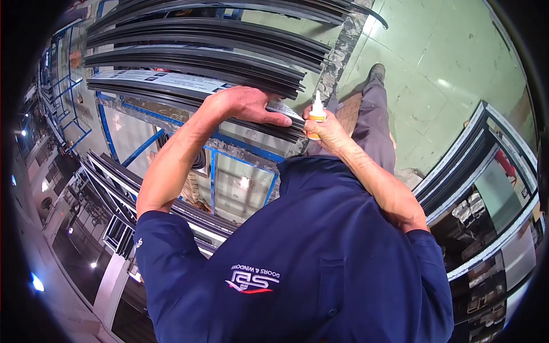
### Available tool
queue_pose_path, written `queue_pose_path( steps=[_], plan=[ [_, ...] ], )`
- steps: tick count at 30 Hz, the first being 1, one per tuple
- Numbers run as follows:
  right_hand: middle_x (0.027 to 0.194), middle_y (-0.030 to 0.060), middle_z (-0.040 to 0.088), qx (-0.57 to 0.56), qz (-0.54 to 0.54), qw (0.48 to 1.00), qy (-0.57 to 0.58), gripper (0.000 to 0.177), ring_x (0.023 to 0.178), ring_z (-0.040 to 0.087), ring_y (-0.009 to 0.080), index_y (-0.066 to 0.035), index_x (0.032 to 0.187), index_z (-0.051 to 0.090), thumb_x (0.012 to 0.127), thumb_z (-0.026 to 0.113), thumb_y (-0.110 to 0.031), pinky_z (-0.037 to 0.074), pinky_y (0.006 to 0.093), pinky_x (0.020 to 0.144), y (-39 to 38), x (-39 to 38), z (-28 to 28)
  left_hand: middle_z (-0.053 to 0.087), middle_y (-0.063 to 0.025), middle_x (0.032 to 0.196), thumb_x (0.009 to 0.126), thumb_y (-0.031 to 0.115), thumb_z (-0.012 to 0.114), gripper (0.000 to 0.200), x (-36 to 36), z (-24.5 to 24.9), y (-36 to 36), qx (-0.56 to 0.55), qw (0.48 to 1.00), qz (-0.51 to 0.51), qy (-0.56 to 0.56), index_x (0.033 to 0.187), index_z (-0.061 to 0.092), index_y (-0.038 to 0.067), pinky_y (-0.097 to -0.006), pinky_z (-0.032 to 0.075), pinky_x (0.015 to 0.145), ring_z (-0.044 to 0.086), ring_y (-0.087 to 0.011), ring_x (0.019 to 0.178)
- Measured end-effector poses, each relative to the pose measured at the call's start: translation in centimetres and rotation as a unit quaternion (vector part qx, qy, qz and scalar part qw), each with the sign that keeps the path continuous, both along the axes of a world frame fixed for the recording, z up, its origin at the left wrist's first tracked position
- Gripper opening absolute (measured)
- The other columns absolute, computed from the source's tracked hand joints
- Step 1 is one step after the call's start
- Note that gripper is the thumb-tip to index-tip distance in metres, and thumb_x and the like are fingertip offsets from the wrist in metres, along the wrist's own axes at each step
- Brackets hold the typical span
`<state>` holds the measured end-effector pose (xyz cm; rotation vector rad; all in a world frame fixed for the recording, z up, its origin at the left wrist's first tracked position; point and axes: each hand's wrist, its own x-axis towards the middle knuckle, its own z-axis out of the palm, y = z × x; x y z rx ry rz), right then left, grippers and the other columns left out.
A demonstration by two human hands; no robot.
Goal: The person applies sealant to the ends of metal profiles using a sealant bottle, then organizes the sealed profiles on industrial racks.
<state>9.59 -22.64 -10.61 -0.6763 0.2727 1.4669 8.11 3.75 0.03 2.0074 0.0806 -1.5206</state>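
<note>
My left hand (246,106) is closed on the end part of a long black profile (189,98), its thumb pointing right across it and its fingertips partly hidden. Just to the right, my right hand (330,132) holds a small bottle (317,117) with a white nozzle and an orange and white label. The bottle is upright in the view, beside the profile ends. A white printed strip (166,80) runs along the black profile.
More stacks of black profiles (194,60) lie beyond my left hand. Blue metal framing (213,177) stands below them. Black and white frames (466,148) are at the right. My legs (374,123) are over a greenish tiled floor (440,63). Further profiles (123,177) lie at the left.
</note>
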Motion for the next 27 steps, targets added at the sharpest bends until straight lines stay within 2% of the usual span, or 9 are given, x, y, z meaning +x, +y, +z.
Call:
queue_pose_path(
  steps=[6,11,15,18,27],
  plan=[
    [0.086,0.0015,0.063,-0.001,0.001,1.0,-0.001,0.031,0.075,0.065,0.0144,-0.006,0.101,0.061,0.084,0.085,-0.017,0.058,0.0317,0.073,0.1,-0.1,-0.1,0.058,-0.0266,0.137,0.085,0.079,0.054,0.094,-0.3,-0.4,0.1,-0.001,0.999,-0.012,-0.039,0.142,0.052,0.005,-0.0476,0.046,0.104,0.056,-0.0421,0.127],
    [0.088,0.0011,0.062,0.005,0.013,0.999,-0.044,0.039,0.076,0.063,0.013,-0.006,0.103,0.061,0.081,0.088,-0.025,0.054,0.0283,0.072,0.1,-0.3,-1.2,0.063,-0.0262,0.13,0.083,0.081,0.053,0.094,0.6,1.5,-0.2,0.001,1.0,0.001,-0.019,0.141,0.053,0.008,-0.048,0.048,0.102,0.059,-0.0421,0.122],
    [0.089,0.0009,0.062,-0.002,0.02,0.996,-0.085,0.043,0.076,0.062,0.0122,-0.007,0.104,0.062,0.079,0.089,-0.028,0.051,0.0265,0.071,0.2,-0.4,-1.4,0.065,-0.0259,0.126,0.081,0.083,0.053,0.095,0.5,0.8,-0.3,0.02,1.0,-0.014,0.019,0.141,0.054,0.01,-0.0481,0.049,0.1,0.061,-0.0413,0.12],
    [0.091,0.001,0.063,-0.011,0.011,0.996,-0.093,0.042,0.077,0.063,0.0124,-0.007,0.104,0.062,0.08,0.089,-0.028,0.052,0.0272,0.072,0.2,-0.5,-1.4,0.065,-0.0263,0.126,0.08,0.084,0.053,0.096,1.1,2.0,-0.3,0.02,0.999,-0.002,0.027,0.141,0.054,0.01,-0.0481,0.049,0.1,0.061,-0.0408,0.12],
    [0.091,0.0021,0.063,-0.013,0.005,0.995,-0.1,0.041,0.077,0.063,0.0135,-0.005,0.104,0.062,0.08,0.088,-0.026,0.053,0.0283,0.073,0.2,-0.6,-1.6,0.068,-0.026,0.121,0.08,0.085,0.053,0.096,-0.1,0.6,-0.1,0.006,0.999,0.011,-0.033,0.143,0.053,0.011,-0.0483,0.05,0.098,0.063,-0.0408,0.117]
  ],
)
